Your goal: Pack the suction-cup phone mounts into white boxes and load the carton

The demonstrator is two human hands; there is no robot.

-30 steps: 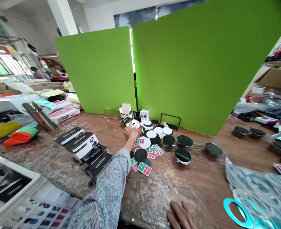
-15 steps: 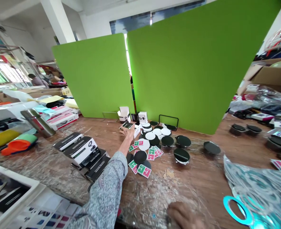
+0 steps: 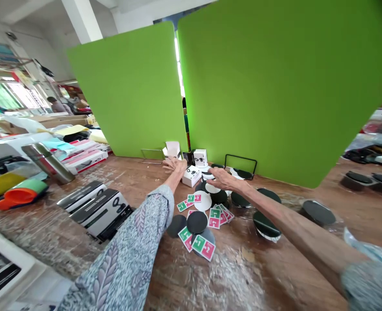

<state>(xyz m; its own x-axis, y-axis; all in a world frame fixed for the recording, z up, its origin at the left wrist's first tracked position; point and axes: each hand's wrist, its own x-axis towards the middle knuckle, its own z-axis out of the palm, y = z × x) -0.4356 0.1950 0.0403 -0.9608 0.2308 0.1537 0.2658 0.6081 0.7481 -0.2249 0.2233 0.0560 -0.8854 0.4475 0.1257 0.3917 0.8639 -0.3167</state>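
Note:
My left hand reaches to the back of the table with its fingers apart. Just right of it is a small white box with a black product picture; whether the thumb touches it I cannot tell. Fingers stretched to the left, my right hand hovers over or rests on the pile of round discs, holding nothing visible. White discs and black discs lie in front, with green-and-pink cards among them. Behind stand another white box and an open-topped box.
Black-and-white boxes are stacked at left, near a steel flask. Black round-topped pieces sit at right. Green panels wall off the back, with a wire stand before them. A white bin is front left.
My right hand has moved from the table's front edge up to the discs at the back. My left hand stays near the small box, which now shows its printed front. The view has shifted.

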